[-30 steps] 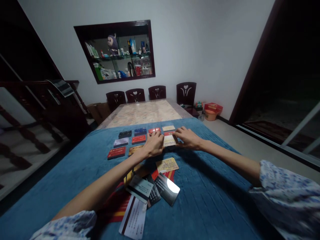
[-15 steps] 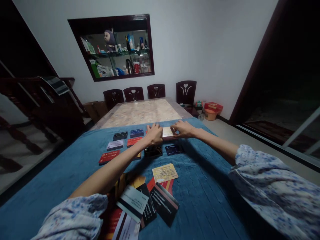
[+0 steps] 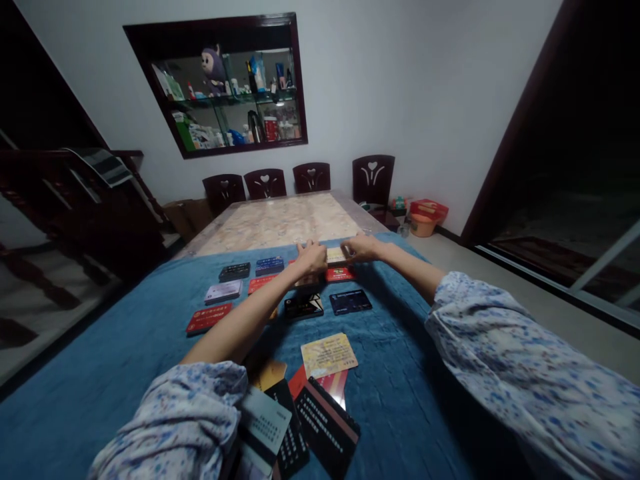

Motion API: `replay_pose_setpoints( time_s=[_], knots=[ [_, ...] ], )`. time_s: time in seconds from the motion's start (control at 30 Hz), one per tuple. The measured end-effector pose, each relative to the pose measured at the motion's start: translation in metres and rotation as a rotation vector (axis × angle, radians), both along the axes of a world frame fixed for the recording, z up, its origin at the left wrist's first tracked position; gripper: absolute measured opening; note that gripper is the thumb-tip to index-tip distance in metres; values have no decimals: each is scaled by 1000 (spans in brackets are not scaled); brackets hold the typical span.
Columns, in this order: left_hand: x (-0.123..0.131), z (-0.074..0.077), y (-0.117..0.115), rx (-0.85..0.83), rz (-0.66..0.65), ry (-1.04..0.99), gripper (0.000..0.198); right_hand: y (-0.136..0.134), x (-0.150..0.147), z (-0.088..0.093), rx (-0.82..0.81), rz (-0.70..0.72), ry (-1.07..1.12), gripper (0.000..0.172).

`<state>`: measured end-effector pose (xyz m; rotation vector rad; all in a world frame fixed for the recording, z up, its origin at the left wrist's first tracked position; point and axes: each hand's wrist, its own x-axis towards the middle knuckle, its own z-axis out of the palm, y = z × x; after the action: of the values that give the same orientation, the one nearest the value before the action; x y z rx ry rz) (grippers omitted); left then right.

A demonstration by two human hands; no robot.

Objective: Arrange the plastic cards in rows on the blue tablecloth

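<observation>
A pale yellow card [image 3: 336, 256] lies level at the far end of the blue cloth, between my two hands. My left hand [image 3: 312, 257] has its curled fingers at the card's left edge. My right hand [image 3: 362, 248] pinches its right edge, the fingertips partly hidden. Just in front of it is a red card [image 3: 341, 274]. Nearer stand a black patterned card stack [image 3: 304, 305] and a dark blue card [image 3: 351, 302]. Loose cards are spread close to me, among them a yellow card [image 3: 329, 355] and a black card with a brown stripe [image 3: 327, 427].
More card stacks stand at left: red [image 3: 209, 319], lilac [image 3: 223, 291], black [image 3: 235, 271] and blue [image 3: 270, 266]. The blue cloth [image 3: 400, 387] covers the near table. Beyond are a patterned tabletop [image 3: 285, 217], dark chairs [image 3: 373, 180] and a wall cabinet [image 3: 227, 87].
Both hands have moved slightly away from me with the pale yellow card, uncovering the red card and more of the black stack. The view has shifted a little, and my left sleeve covers more loose cards.
</observation>
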<state>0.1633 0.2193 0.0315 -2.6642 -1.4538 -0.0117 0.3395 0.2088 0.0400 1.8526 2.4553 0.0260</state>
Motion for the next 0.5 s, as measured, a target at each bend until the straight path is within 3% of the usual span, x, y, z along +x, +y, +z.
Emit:
replay_pose_setpoints(
  time_s=[0.3,0.5],
  knots=[
    [11,-8,30,-90,69,37,25,38,-3,-13,-58,-55,-37,39],
    [16,-19,41,-137,84,46,28,50,3,-27,-66,-50,-1,35]
  ],
)
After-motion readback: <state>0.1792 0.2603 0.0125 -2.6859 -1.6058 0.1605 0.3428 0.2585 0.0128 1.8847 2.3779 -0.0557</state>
